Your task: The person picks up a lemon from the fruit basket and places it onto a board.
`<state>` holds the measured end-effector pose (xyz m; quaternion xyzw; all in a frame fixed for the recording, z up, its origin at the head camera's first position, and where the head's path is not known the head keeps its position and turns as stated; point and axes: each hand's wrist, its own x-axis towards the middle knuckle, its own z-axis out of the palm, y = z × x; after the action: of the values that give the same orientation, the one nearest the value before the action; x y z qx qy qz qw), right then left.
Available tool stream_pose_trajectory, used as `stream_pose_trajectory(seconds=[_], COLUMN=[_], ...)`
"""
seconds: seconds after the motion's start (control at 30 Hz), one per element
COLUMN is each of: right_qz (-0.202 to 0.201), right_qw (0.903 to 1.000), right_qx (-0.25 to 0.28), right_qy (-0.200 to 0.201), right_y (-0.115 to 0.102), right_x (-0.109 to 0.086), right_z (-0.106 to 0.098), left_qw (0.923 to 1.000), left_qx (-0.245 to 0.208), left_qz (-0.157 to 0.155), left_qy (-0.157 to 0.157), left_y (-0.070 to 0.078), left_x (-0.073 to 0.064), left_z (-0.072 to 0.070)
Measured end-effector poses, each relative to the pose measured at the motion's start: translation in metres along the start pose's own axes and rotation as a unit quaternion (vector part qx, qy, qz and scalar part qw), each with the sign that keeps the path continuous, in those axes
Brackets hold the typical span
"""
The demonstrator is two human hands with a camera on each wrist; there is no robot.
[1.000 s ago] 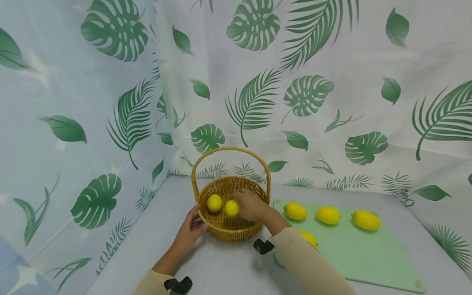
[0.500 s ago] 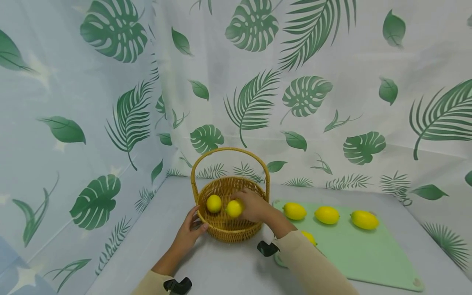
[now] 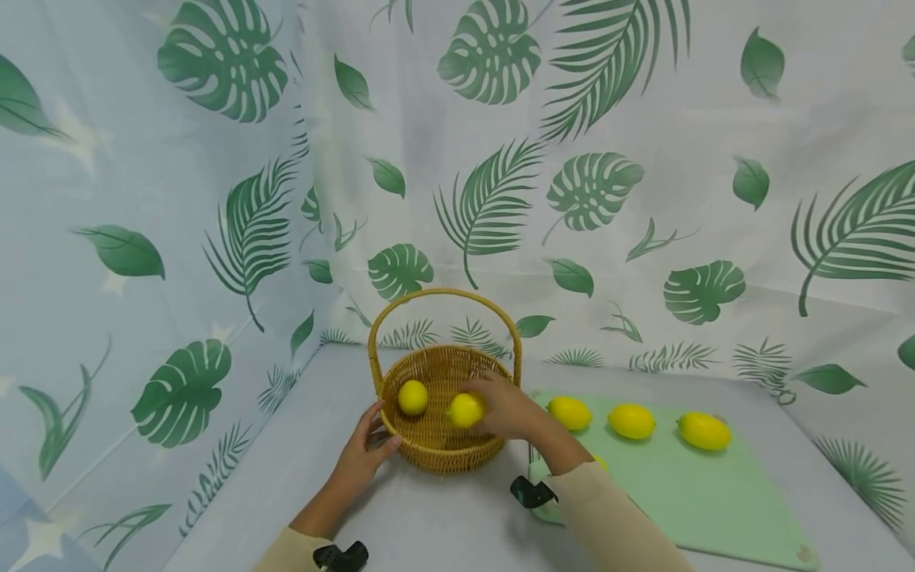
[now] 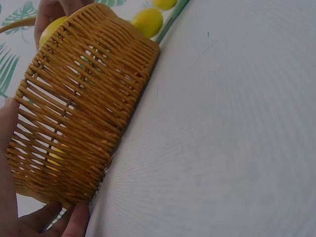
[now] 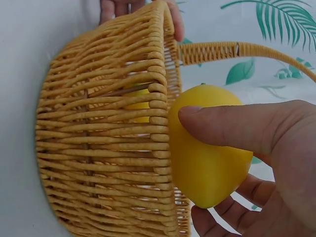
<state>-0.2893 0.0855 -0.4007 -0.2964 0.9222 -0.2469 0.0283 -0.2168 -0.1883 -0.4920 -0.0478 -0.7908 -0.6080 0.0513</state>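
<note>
A brown wicker basket (image 3: 452, 461) with a tall arched handle stands on the table, one lemon (image 3: 412, 398) lying in its left part. My left hand (image 3: 360, 459) grips the basket's left side, thumb at the front rim and fingers round the wall. With thumb and fingers my right hand (image 3: 504, 407) holds a second lemon (image 3: 466, 410) over the right half of the basket. Seen from the right wrist, this held lemon (image 5: 212, 163) is level with the basket's rim (image 5: 159, 98), the thumb pressed on its side.
To the right lies a light green cutting board (image 3: 704, 500). Along its far edge sit three lemons, the middle one (image 3: 632, 421) among them. Another lemon (image 3: 599, 461) is mostly hidden by my right sleeve. A leaf-print curtain (image 3: 629, 111) hangs behind and at the left.
My right hand has shifted slightly right with the lemon, away from the lemon lying in the basket. My left hand keeps its hold on the basket.
</note>
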Motion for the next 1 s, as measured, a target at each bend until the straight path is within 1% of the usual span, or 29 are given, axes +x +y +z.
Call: stream_pose_trajectory(seconds=[0.07,0.13,0.23,0.37,0.47,0.63,0.8,1.0], right_qz=[-0.003,-0.005,-0.006,0.006,0.015,0.014,0.024,0.020], right_qw=[1.0000,1.0000,0.9999,0.9998,0.9995,0.9994,0.9989,0.9987], right_qx=[0.000,-0.002,0.001,0.015,0.025,0.027,0.029,0.024], right_qy=[0.004,0.008,0.011,0.008,0.009,0.019,0.029,0.039], right_y=[0.002,0.003,0.004,0.006,0.008,0.007,0.006,0.011], right_x=[-0.002,-0.004,-0.008,-0.014,-0.019,-0.022,-0.027,-0.034], right_z=[-0.001,-0.003,-0.004,-0.006,-0.008,-0.011,-0.015,-0.018], left_qw=[1.0000,1.0000,1.0000,0.9999,0.9998,0.9999,0.9999,0.9999], left_qx=[0.002,0.004,0.004,0.006,0.009,0.010,0.010,0.016], left_qz=[-0.002,-0.003,-0.003,-0.004,-0.004,-0.005,-0.004,-0.005], left_qy=[0.005,0.005,0.000,-0.012,-0.017,-0.010,0.001,-0.001], left_y=[-0.006,-0.008,-0.004,0.009,0.014,0.014,0.013,0.012], left_x=[0.002,0.003,0.002,-0.003,-0.005,-0.005,-0.004,-0.003], left_z=[0.001,0.001,0.000,-0.003,-0.002,-0.002,-0.001,-0.001])
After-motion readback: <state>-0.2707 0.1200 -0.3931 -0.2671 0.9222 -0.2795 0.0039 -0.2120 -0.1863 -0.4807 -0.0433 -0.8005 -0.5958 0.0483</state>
